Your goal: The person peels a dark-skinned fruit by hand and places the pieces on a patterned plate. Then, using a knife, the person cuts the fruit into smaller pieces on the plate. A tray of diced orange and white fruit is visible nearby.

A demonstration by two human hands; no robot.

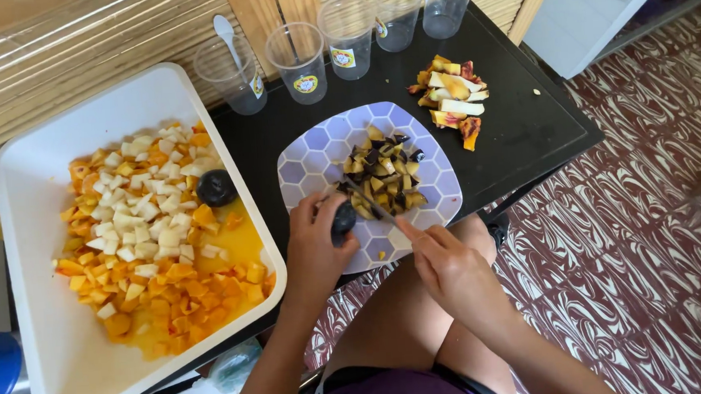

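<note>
Dark, smooth-skinned round fruit lay on a lilac hexagon-patterned plate, left hand fingers pinching it. Right hand fingers were wrapped around a knife. Beside it sat diced, yellow-fleshed pieces.

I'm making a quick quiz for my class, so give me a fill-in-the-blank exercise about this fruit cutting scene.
1. The left hand holds a dark plum over the ____ patterned plate.
2. The right hand holds a ____ whose blade reaches the plum.
3. The white tray holds orange and white fruit cubes and one whole dark ____.
4. A white ____ stands in the leftmost clear cup.

Missing words: purple; knife; plum; spoon
</note>
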